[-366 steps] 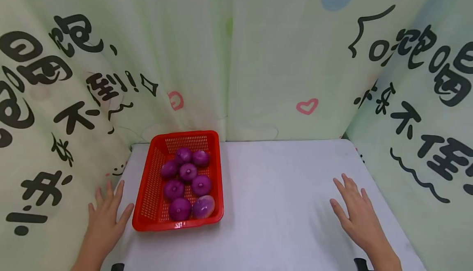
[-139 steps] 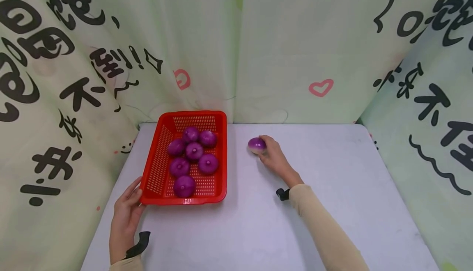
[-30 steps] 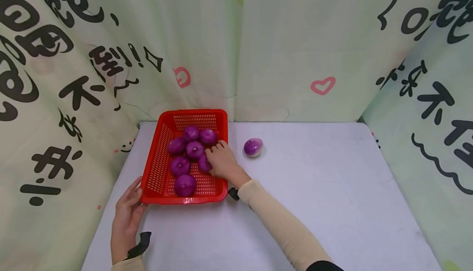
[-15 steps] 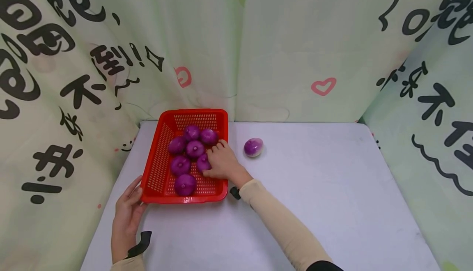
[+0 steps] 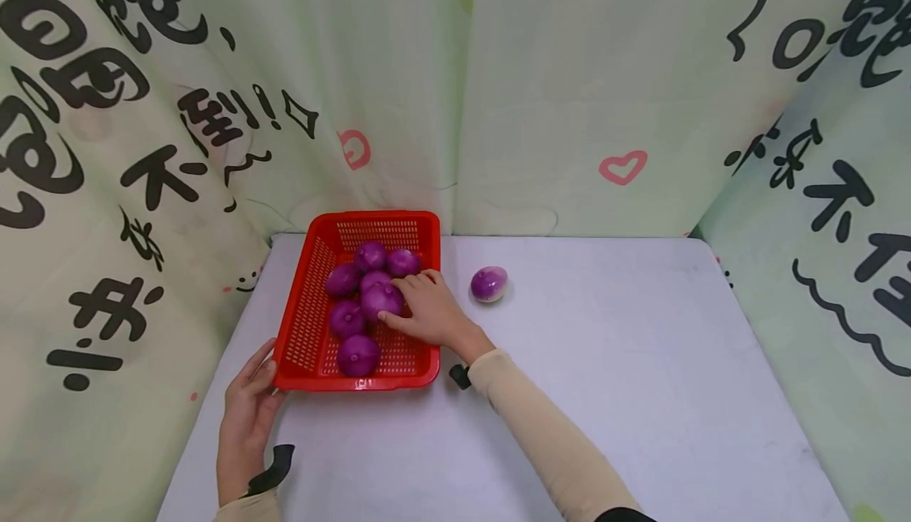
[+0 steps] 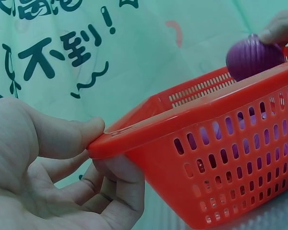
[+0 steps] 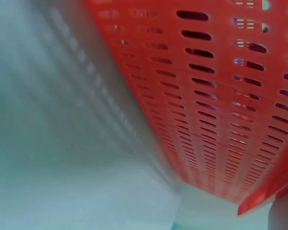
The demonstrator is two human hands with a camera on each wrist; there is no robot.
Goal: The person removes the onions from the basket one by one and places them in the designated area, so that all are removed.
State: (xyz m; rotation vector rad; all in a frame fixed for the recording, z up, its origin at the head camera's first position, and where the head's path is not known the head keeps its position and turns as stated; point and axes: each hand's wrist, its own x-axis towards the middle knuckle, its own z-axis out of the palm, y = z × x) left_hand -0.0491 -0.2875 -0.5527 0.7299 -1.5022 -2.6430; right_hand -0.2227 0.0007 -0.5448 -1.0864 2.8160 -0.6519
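My left hand (image 5: 245,423) grips the near-left corner of the red basket (image 5: 293,348); the left wrist view has the thumb on the rim and curled fingers beneath. Over the basket's right half, my right hand (image 5: 430,312) holds a purple onion (image 5: 379,302) between thumb and fingers. That onion (image 6: 252,58) shows above the rim in the left wrist view. Several more onions, such as the front onion (image 5: 359,356), lie inside. To the right, a purple-and-white onion (image 5: 489,284) rests on the table. The right wrist view has mostly the basket's slotted wall (image 7: 216,91).
A white table (image 5: 605,364) carries the basket at its left side. Pale green curtains (image 5: 541,95) with black lettering hang behind the table and along both sides.
Since the earliest frame, my left hand has taken the basket's corner and one onion has moved out onto the table. Within the last half second, my right hand has raised another onion.
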